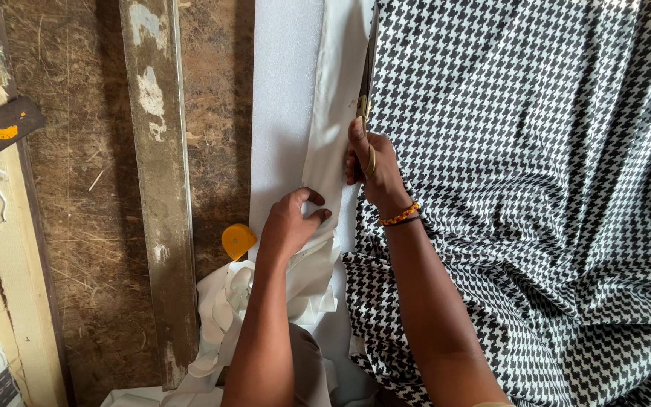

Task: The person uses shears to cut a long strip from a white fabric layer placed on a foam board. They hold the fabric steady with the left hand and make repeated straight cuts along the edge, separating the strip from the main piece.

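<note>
On the desk, the right hand point(371, 169) is closed around scissors point(363, 102) at the houndstooth fabric point(521, 151) edge; the left hand point(289, 222) pinches the white lining strip point(337, 113).

No packages, labels, signs or screens show anywhere around the two hands: nothing printed, boxed or lit lies beside, above or below the grip.
</note>
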